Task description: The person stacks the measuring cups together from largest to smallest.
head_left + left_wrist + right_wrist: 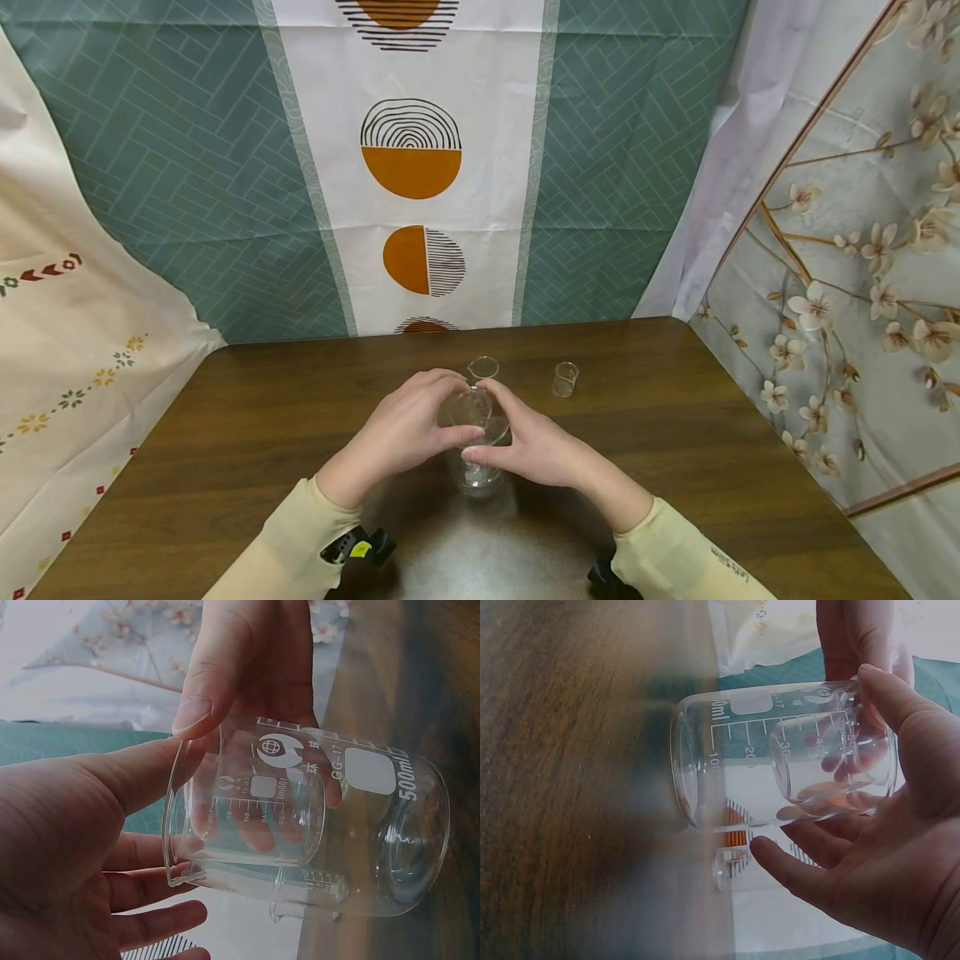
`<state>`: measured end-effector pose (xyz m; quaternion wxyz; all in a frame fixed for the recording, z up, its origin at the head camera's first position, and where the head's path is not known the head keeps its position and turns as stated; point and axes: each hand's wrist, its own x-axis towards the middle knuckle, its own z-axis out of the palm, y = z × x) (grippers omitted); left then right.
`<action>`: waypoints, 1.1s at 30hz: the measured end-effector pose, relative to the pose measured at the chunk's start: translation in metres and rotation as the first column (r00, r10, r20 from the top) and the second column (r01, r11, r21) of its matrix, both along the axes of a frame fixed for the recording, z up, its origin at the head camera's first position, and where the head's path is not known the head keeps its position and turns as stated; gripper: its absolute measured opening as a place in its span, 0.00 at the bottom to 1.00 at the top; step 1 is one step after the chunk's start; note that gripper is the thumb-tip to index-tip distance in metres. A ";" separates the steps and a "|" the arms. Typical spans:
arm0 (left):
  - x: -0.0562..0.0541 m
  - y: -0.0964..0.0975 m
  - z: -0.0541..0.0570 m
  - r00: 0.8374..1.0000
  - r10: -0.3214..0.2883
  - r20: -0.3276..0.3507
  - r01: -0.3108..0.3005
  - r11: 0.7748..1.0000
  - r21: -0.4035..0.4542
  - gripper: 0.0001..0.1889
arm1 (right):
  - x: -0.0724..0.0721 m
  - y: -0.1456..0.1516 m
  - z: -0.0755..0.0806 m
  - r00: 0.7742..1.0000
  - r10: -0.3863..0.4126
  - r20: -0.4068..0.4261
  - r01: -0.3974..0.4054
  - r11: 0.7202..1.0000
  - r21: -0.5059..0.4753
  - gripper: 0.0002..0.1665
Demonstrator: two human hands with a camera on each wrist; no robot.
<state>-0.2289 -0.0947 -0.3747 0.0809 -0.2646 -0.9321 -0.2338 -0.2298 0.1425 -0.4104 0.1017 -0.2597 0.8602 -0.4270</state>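
Observation:
A large clear 500 ml beaker (477, 482) stands upright in front of the person, its graduations plain in the right wrist view. Within its upper part is a smaller glass beaker (262, 825), its bottom well above the large one's base. The left hand (416, 421) pinches the small beaker near its rim, with thumb and forefinger at the mouth and the other fingers spread. From the other side the right hand (536, 446) grips the large beaker's upper wall, thumb on the near side. The glass partly hides the fingertips.
Behind the hands, a small glass beaker (483, 367) is on the brown wooden table (300, 400). Another small beaker (566, 379) stands to its right. Patterned cloth (630, 167) hangs along the table's back edge and sides.

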 end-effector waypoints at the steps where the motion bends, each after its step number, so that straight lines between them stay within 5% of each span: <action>1: 0.000 0.000 0.000 1.000 -0.002 0.000 0.002 1.000 0.001 0.31 | 0.000 0.000 0.000 1.000 0.000 0.001 0.000 1.000 0.000 0.55; 33: -0.016 0.008 0.011 0.985 -0.116 0.126 0.128 0.987 -0.094 0.29 | 0.001 0.001 0.001 1.000 0.019 -0.007 -0.019 1.000 -0.020 0.54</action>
